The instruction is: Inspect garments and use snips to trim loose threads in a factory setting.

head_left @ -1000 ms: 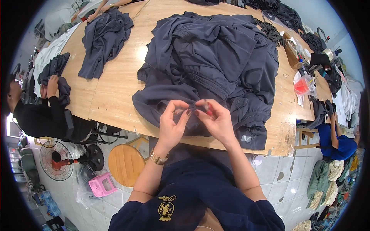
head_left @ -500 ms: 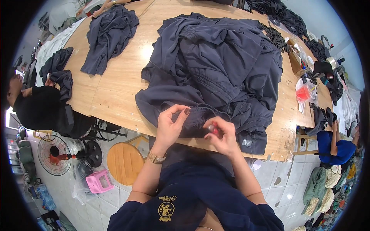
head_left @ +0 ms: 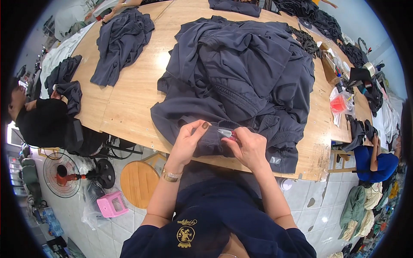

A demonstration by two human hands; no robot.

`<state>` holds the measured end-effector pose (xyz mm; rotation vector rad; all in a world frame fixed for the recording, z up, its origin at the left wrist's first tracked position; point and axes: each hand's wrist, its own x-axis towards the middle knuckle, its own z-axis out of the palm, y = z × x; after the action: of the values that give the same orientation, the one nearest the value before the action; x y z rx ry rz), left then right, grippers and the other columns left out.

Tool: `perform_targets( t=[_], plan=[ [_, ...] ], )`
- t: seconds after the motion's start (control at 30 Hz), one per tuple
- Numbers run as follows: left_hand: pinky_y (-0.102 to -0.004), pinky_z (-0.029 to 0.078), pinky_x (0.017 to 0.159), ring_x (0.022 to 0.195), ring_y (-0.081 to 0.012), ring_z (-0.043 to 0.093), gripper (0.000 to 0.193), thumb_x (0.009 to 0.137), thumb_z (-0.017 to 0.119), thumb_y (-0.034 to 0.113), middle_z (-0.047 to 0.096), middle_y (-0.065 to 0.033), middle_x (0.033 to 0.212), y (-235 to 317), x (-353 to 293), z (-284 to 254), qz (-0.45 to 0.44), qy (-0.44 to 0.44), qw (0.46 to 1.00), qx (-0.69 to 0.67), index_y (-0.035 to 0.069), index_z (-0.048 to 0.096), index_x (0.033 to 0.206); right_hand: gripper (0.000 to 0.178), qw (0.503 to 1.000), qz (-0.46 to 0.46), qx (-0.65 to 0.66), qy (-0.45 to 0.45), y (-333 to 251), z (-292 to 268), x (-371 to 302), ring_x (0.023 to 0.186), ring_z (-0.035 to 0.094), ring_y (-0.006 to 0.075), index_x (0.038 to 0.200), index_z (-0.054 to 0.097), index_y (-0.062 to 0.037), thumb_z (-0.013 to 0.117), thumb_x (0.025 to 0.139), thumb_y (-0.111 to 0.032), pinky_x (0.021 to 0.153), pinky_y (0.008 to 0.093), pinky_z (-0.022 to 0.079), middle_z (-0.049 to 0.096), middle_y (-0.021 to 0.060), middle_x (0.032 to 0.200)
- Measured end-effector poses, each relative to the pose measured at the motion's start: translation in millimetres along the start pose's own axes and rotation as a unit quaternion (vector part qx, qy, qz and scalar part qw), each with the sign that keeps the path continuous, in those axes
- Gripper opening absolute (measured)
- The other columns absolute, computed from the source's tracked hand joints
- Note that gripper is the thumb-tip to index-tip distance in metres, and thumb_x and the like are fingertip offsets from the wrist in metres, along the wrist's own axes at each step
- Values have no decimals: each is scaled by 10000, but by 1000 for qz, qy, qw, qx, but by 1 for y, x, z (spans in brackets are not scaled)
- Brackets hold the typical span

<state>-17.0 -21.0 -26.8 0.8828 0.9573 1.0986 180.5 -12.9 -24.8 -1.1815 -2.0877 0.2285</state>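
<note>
Pale tiled floor (head_left: 297,210) shows around a wooden counter (head_left: 133,96) in a busy workroom, where a person in a navy shirt (head_left: 211,219) bends over a large pile (head_left: 245,64) of dark cloth. At the pile's near side, by the counter's front edge, lies a dark garment (head_left: 208,146) with a gathered band. The left hand (head_left: 185,142), a gold watch (head_left: 171,175) at its wrist, grips the garment between thumb and fingers. Just beside it, the right hand (head_left: 248,148) is closed around small snips (head_left: 224,133), their metal blades pointing toward the left hand and a bit of red showing at the fingers. Farther left on the counter sits a smaller heap (head_left: 122,47) of dark cloth; to the right, a red container (head_left: 339,103) stands in clear plastic. A co-worker in black (head_left: 47,122) sits at left, another in blue (head_left: 374,163) at right. Below the counter stand a fan (head_left: 61,174), a round wooden stool (head_left: 140,184) and a pink stool (head_left: 111,204).
</note>
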Motion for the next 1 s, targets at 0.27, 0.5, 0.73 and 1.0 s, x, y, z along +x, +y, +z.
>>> perform_targets(
  t=[0.27,0.5,0.73,1.0],
  plan=[
    [-170,449,661,732,-16,555,209,964,507,180,630,9,849,-1,-1,2,12,1,1000,-25,-4,604,965,354,1000,-15,-23,2,-2,0,2,472,538,200,704,511,-104,683,775,-405,445,294,402,507,26,600],
    [-169,449,663,735,-17,553,203,965,505,170,626,10,846,0,-1,3,19,-5,1000,-13,-7,604,959,351,999,-21,-34,-2,-2,-2,2,471,532,196,703,513,-105,683,773,-405,445,297,402,499,25,600],
    [-163,441,667,732,-8,529,196,963,510,156,612,23,829,4,-4,7,28,-5,999,17,-11,610,932,336,998,-38,-44,-7,-1,-5,2,476,534,193,708,527,-103,685,773,-393,445,292,403,499,26,615],
    [-162,427,682,742,-6,506,194,955,524,150,603,27,822,4,-4,9,40,1,996,74,-17,612,912,340,998,-36,-46,-8,-1,-9,2,474,530,194,702,527,-103,689,769,-395,446,294,401,492,26,609]
  ],
)
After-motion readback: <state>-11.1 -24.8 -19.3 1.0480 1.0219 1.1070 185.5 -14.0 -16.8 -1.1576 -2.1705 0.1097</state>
